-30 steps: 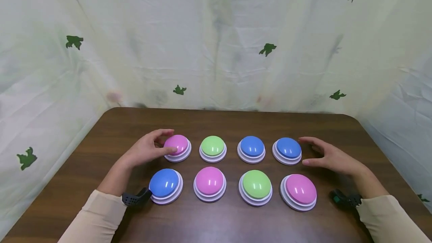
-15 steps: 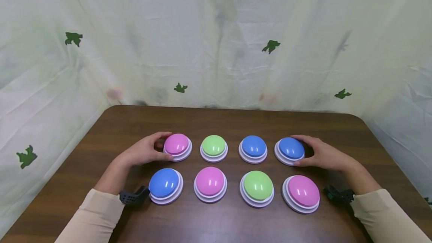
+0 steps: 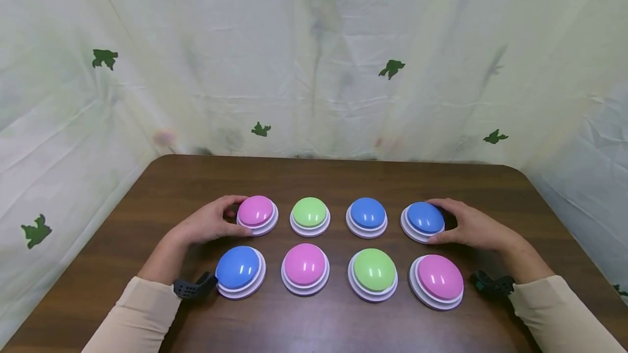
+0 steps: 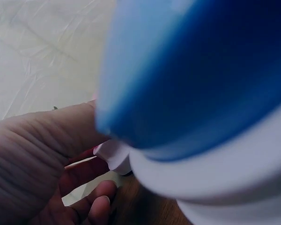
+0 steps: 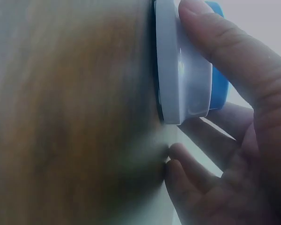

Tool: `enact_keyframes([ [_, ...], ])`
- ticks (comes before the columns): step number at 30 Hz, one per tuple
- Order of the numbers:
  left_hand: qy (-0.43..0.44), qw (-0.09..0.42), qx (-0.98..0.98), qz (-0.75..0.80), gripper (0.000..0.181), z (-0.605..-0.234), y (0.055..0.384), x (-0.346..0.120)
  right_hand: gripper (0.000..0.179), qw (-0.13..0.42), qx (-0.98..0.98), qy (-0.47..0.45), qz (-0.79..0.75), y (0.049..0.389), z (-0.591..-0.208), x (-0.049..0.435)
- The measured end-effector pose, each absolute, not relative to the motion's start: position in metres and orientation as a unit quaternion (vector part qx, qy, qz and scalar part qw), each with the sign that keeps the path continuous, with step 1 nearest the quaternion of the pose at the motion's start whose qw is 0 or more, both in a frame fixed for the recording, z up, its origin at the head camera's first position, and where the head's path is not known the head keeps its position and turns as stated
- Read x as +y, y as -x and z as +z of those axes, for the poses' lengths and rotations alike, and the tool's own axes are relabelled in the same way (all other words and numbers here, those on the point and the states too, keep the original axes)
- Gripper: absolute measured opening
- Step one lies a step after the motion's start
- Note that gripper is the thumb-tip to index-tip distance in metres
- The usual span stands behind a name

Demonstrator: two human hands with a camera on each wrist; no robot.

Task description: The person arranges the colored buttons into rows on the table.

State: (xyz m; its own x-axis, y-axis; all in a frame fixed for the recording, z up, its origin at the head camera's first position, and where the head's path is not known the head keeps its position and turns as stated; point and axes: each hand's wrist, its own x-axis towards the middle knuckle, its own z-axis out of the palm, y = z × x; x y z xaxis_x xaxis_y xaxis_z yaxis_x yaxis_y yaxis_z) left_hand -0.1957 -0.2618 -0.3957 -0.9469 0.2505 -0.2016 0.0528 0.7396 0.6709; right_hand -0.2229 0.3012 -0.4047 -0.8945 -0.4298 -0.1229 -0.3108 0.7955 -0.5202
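At the left end of the back row my left hand (image 3: 206,223) grips a pink dome push button (image 3: 255,210) by its white base. Its thumb lies at the near rim and the fingers curl round the far left side. My right hand (image 3: 473,226) holds the blue push button (image 3: 424,217) at the back row's right end, thumb in front and fingers behind. In the right wrist view the thumb presses the white base (image 5: 169,70), which stands on the table. A blue button (image 4: 201,84) of the front row blocks most of the left wrist view, hiding much of the pink one.
Between the hands stand a green button (image 3: 309,212) and another blue button (image 3: 367,212). The front row holds blue (image 3: 238,267), pink (image 3: 304,263), green (image 3: 374,269) and pink (image 3: 440,277) buttons. A pale cloth (image 3: 275,59) hangs behind the brown table (image 3: 314,331).
My right hand has moved left onto the blue button, which has shifted slightly right. My left thumb has slid from the pink dome down to its base.
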Motion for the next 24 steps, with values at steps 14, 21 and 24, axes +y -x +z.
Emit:
enact_keyframes([
  [14,-0.079,0.145,0.922,0.351,0.087,-0.397,0.195,-0.261,0.093,0.14,0.936,0.186,-0.265,0.219,-0.402,0.302],
  [21,-0.087,0.154,0.933,0.313,0.092,-0.382,0.191,-0.256,0.104,0.153,0.941,0.169,-0.25,0.21,-0.385,0.3],
  [24,-0.093,0.108,0.956,0.256,0.088,-0.367,0.182,-0.246,0.103,0.123,0.956,0.167,-0.209,0.196,-0.369,0.295],
])
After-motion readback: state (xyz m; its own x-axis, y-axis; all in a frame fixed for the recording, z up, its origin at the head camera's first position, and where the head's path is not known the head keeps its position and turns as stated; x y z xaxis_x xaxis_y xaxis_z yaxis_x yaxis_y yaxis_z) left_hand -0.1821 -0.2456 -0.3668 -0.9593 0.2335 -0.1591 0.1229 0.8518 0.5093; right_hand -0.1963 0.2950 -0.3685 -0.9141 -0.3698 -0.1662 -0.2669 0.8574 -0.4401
